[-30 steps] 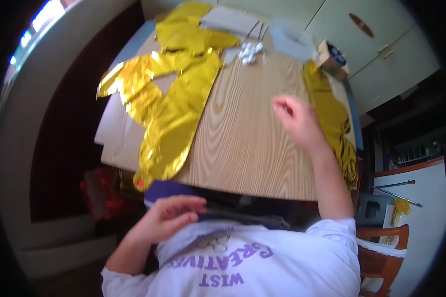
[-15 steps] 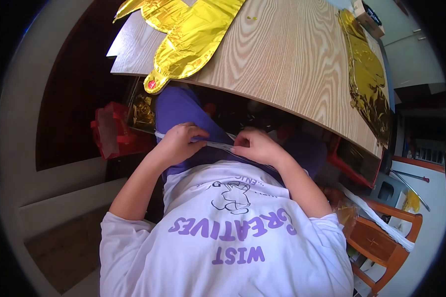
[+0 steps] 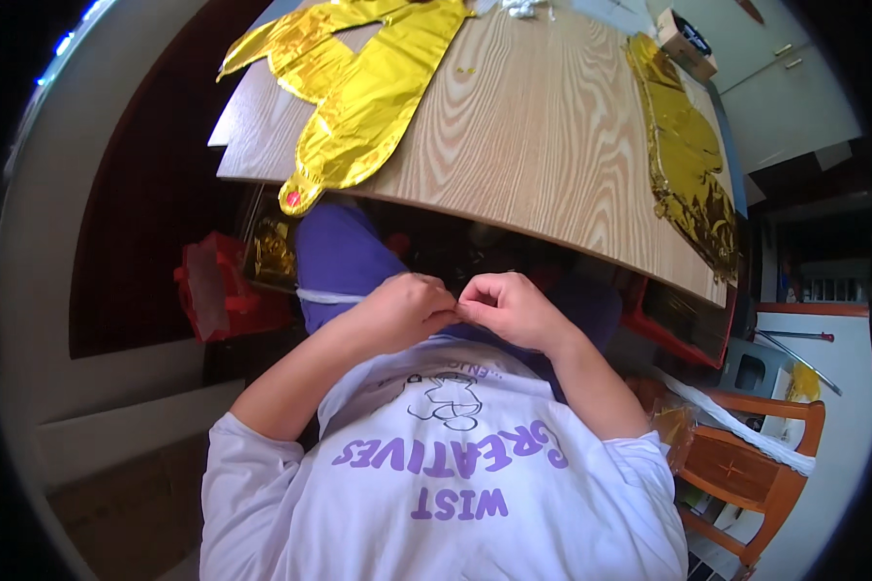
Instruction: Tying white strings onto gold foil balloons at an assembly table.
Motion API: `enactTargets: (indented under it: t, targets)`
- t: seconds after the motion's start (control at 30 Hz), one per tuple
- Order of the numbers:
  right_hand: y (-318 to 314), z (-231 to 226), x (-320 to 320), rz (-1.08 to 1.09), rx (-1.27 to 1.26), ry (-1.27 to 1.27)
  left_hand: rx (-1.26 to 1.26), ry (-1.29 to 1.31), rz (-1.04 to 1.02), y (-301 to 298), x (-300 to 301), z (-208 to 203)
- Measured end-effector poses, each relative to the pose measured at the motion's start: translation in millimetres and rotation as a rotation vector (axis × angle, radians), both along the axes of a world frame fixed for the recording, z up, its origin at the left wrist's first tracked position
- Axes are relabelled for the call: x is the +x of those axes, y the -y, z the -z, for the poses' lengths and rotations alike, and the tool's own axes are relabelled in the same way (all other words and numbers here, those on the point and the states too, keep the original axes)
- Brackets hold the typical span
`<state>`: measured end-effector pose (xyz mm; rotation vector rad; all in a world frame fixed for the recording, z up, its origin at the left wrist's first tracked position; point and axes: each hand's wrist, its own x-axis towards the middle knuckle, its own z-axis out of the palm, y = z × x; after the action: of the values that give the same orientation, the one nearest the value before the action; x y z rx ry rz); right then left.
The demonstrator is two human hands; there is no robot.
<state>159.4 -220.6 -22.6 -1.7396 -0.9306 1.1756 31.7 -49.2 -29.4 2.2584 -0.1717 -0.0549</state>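
Above my lap, my left hand (image 3: 412, 308) and my right hand (image 3: 512, 310) meet fingertip to fingertip. Both are closed in a pinch, and what lies between the fingers is hidden. A white strip (image 3: 329, 296) crosses the purple trousers (image 3: 344, 250) to the left of my hands. On the table (image 3: 523, 145) ahead, a flat gold foil balloon (image 3: 358, 121) lies at the left, its rounded tab with a red spot hanging over the near edge.
Crumpled gold foil (image 3: 686, 145) lies along the table's right side, near a small box (image 3: 686, 44). A red bag (image 3: 225, 286) stands below left. A wooden chair (image 3: 736, 470) with a white strip over it stands at the right, near a grey plastic stool (image 3: 751, 368).
My hands have come together; the thin pale strip seen between them before is now hidden by the fingers. The view has shifted slightly, and the balloon lies as before.
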Motion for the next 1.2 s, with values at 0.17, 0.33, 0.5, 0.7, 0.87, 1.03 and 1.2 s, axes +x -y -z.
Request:
enactTargets:
  t: [0.17,0.33,0.5,0.7,0.87,1.03,1.2]
  targets:
    - [4,7,-6,0.227,0.371,-0.465,0.212,0.263,-0.072,3,-4,-66]
    - [-21,-4,-42,0.158,0.629,-1.138,0.424,0.475,-0.028,-6,12,-107]
    - [-13,-42,-13,0.058,0.449,-0.012,0.306,0.315,-0.021,-20,1,-113]
    - [5,-49,-2,0.062,0.569,0.514,-0.439,-0.065,-0.173,-20,-12,-78]
    - [3,-46,-17,-0.036,0.632,0.791,-1.264,0.128,-0.442,-7,14,-88]
    - [-3,-111,-1,-0.02,0.758,1.089,0.076,0.608,-0.183,-3,21,-56]
    - [-8,-65,15,-0.092,0.705,0.886,-0.71,0.48,-0.224,-5,1,-90]
